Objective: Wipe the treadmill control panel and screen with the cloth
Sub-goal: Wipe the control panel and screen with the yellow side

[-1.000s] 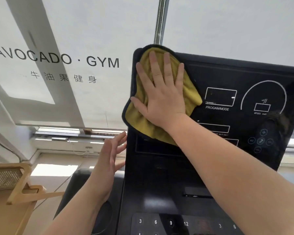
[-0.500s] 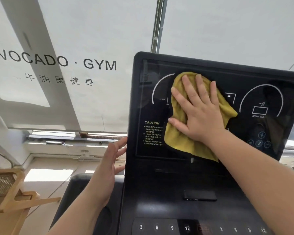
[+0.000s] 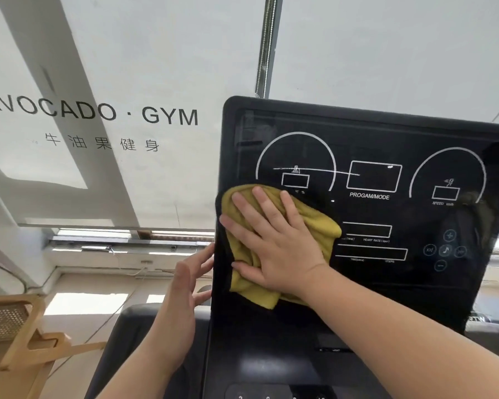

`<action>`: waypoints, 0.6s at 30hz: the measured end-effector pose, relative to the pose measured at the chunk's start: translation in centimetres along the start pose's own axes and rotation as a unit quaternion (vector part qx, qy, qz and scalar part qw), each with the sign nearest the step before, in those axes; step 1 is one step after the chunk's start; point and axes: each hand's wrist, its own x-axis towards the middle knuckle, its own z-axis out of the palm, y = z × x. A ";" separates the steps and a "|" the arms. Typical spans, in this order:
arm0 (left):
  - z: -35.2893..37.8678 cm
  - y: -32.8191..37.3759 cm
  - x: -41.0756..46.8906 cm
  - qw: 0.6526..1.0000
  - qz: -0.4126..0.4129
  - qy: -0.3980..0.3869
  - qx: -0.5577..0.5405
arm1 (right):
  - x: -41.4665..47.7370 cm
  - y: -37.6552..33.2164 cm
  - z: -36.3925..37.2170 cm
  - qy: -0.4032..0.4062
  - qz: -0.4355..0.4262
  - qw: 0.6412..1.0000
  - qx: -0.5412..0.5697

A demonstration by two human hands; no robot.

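A glossy black flat treadmill screen point(image 3: 372, 133), marked with white outlined dials and boxes, is seen filling the view from 1 to 4 o'clock. A mustard-yellow crumpled fabric cloth point(image 3: 317, 226) with a dark hem is pressed against the screen at 9 o'clock of its face, right at the left border. The right hand point(image 3: 277, 249) is laid flat on the cloth, fingers straight and spread wide, pointing toward 11 o'clock. Nothing is gripped, and the cloth is only held to the glass by palm and fingers.

The white-outlined round dial point(image 3: 296, 162) is found at 12 o'clock of the cloth, just beside the fabric's upper fold. The white rectangle marked "PROGAM/MODE" point(image 3: 373, 177) lies at 2 o'clock of the cloth. A cluster of small round blue-grey touch buttons point(image 3: 445, 250) lies at 3 o'clock, well apart from it.

The left hand point(image 3: 182, 289) is raised at 9 o'clock of the cloth, outside the screen, open with fingers straight and loosely spread. Its fingertips are set at the screen's left edge; whether they touch it cannot be told.

At 6 o'clock of the view, the dark control panel point(image 3: 280, 393) with numbered keys is cut off by the frame. Behind, a white blind printed with black "AVOCADO · GYM" lettering point(image 3: 98, 110) is seen at 10 o'clock. A light wooden piece of furniture with woven cane point(image 3: 18, 321) stands at 8 o'clock.
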 end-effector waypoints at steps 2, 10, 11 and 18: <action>-0.2 0.1 0.1 1.000 0.000 -0.005 0.001 | -3.6 0.4 1.1 -0.011 -0.044 0.999 -0.019; 0.0 0.4 0.1 1.000 -0.001 -0.004 -0.006 | -2.0 12.1 -2.3 0.029 0.009 0.998 -0.057; 0.0 0.5 0.1 1.000 0.002 -0.003 -0.005 | -0.4 13.2 -3.3 0.030 0.048 0.997 -0.052; 0.1 0.2 0.1 1.000 0.002 0.002 0.001 | 6.3 9.5 -5.1 0.024 0.191 0.981 -0.015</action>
